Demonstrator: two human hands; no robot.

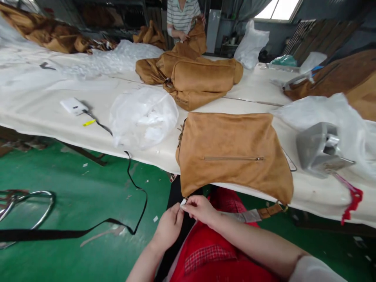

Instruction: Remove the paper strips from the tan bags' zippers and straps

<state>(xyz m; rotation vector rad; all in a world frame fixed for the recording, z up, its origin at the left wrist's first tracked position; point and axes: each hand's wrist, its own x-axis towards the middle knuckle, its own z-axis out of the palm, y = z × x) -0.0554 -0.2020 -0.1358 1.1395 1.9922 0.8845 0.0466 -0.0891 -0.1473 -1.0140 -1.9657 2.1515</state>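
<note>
A tan leather bag (226, 137) lies at the table's front edge, its zipped pocket facing up and its lower side hanging over. From its right corner a strap (245, 216) runs back below, partly wrapped in pale material. Just under the bag's lower left corner, my left hand (170, 225) and my right hand (199, 208) meet with fingers pinched together. Between them is a small white piece (183, 202), close to the metal fitting at that corner. What exactly the white piece is, I cannot make out.
Behind the bag lie more tan bags (202, 76) and a crumpled clear plastic bag (145, 117). A grey metal tape dispenser (319, 149) stands right, near a red strip (352, 199). A white device (73, 105) trails a black cord. A person (185, 19) handles leather across the table.
</note>
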